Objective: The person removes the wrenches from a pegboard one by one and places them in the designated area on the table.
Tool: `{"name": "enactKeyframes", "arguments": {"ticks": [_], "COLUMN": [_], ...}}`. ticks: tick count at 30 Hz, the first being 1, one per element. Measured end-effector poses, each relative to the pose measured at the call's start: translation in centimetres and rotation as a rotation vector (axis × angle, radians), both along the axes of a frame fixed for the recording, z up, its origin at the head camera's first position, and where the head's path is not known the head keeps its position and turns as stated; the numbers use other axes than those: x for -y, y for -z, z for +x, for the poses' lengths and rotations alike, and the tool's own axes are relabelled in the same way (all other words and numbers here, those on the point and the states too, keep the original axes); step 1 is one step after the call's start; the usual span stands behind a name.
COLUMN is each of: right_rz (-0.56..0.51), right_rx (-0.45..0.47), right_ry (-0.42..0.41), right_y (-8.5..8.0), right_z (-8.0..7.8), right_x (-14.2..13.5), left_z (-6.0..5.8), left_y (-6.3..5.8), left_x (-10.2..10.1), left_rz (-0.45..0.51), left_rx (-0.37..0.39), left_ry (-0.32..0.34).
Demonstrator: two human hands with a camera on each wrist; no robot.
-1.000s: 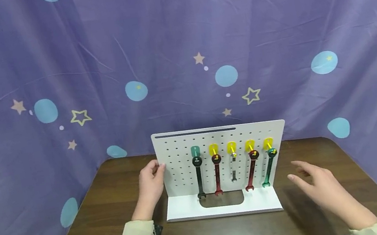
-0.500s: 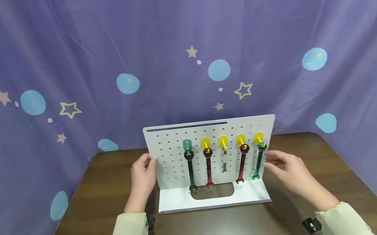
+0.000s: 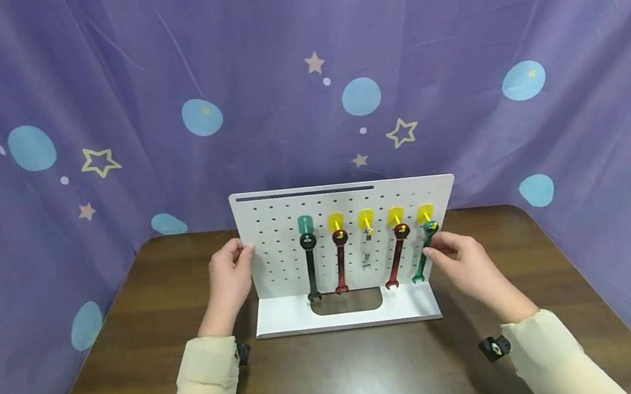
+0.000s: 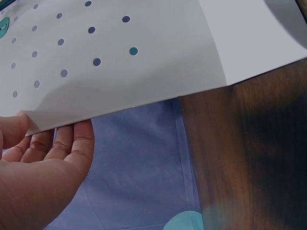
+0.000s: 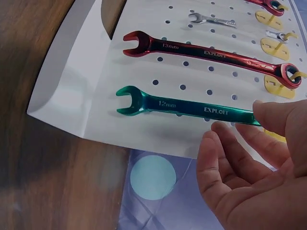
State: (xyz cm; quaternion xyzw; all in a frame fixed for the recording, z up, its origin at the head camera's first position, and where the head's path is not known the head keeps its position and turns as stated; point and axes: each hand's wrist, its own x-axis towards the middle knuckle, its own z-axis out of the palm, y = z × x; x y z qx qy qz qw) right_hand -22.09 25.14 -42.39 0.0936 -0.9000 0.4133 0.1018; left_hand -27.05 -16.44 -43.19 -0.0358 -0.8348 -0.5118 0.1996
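Note:
A white pegboard (image 3: 276, 258) stands upright on the table, with several combination wrenches hanging from its hooks. My left hand (image 3: 229, 278) holds the board's left edge, thumb in front and fingers (image 4: 81, 139) behind. At the right end hangs a green wrench (image 5: 182, 107) marked 12mm. My right hand (image 3: 464, 266) pinches it near its upper end, the thumb (image 5: 276, 115) on its face; the hand hides that end in the right wrist view. Beside it are a red wrench (image 3: 396, 258) marked 13mm, a small silver wrench (image 3: 366, 256), another red wrench (image 3: 341, 265) and a black wrench (image 3: 311, 270).
Yellow hooks (image 3: 365, 218) and one green hook (image 3: 305, 224) sit on the board. Its white base (image 3: 291, 318) has a cutout at the middle. The brown wooden table (image 3: 351, 384) lies in front, and a purple curtain (image 3: 280, 127) hangs behind and at the sides.
My right hand has moved left from beside the board and taken hold of the green wrench. The left hand stays on the board's left edge. The head view has shifted slightly.

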Motion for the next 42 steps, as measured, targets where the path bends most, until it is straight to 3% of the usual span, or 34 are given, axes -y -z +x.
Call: {"name": "enactKeyframes", "arguments": {"ticks": [9, 21, 42], "right_rz": [-0.032, -0.113, -0.288], "right_rx": [0.04, 0.076, 0.261], "right_ry": [-0.005, -0.095, -0.19], "right_y": [0.1, 0.3, -0.9], "right_z": [-0.8, -0.6, 0.6], "right_x": [-0.2, -0.5, -0.6], "left_z": [-0.3, -0.5, -0.1], "left_y": [-0.5, -0.4, -0.4], "left_x": [-0.4, -0.2, -0.1], "left_rz": [0.002, 0.001, -0.002], "left_rx": [0.014, 0.014, 0.033], "left_ry": [0.014, 0.016, 0.002]}}
